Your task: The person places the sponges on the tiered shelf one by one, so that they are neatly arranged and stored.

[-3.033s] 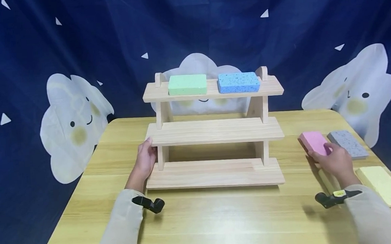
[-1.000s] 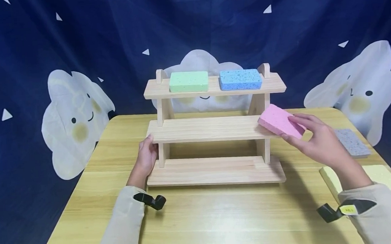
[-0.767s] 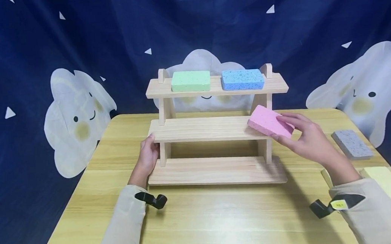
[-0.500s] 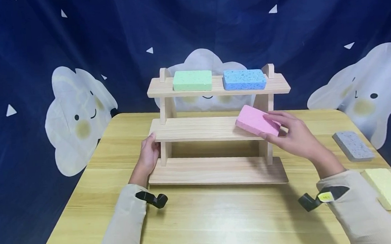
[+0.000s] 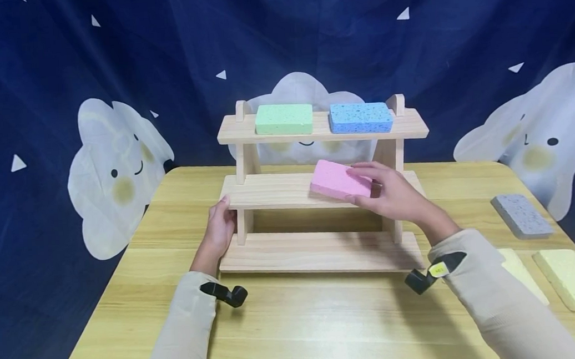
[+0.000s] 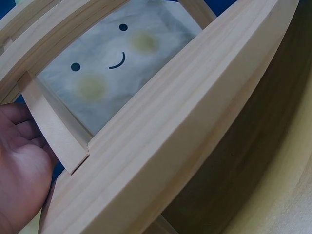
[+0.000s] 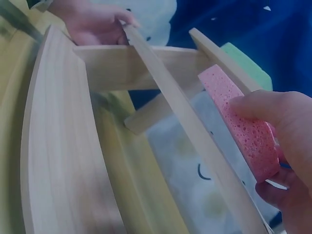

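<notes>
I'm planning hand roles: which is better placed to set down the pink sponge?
Probably the right hand: it grips the pink sponge over the middle shelf; the left hand holds the stand at its left end.

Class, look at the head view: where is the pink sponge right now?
In the head view, the pink sponge is right of centre, held in the right hand over the middle shelf, lower than the green sponge and blue sponge.

Left hand (image 5: 217, 229) gripping, right hand (image 5: 395, 196) pinching, sleeved forearms (image 5: 181, 328) angled inward
</notes>
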A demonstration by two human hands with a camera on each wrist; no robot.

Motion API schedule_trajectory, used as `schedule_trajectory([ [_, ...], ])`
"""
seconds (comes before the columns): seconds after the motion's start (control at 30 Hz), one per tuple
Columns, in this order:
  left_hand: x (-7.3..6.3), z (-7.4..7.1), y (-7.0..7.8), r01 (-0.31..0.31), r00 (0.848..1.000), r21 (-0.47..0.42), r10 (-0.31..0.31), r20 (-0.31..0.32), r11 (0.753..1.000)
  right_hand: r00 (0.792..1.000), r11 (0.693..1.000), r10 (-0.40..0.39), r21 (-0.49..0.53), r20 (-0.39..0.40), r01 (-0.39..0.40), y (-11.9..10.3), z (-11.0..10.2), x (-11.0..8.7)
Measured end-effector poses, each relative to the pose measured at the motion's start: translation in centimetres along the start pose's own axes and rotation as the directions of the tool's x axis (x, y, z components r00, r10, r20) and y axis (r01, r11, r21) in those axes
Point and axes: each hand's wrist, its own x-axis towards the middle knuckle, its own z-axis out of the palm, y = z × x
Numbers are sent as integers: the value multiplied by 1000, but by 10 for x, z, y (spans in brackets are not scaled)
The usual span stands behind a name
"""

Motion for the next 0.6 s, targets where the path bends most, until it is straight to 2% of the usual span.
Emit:
schedule_trajectory([
  [0.43, -2, 0, 3, 3, 1000, 14, -4, 18, 1000, 992, 995, -91, 57, 86, 86, -18, 31, 44],
  [0.6, -1, 0, 1, -6, 1000, 25, 6, 19, 1000, 990, 994, -92, 69, 111, 84, -21, 41, 54],
])
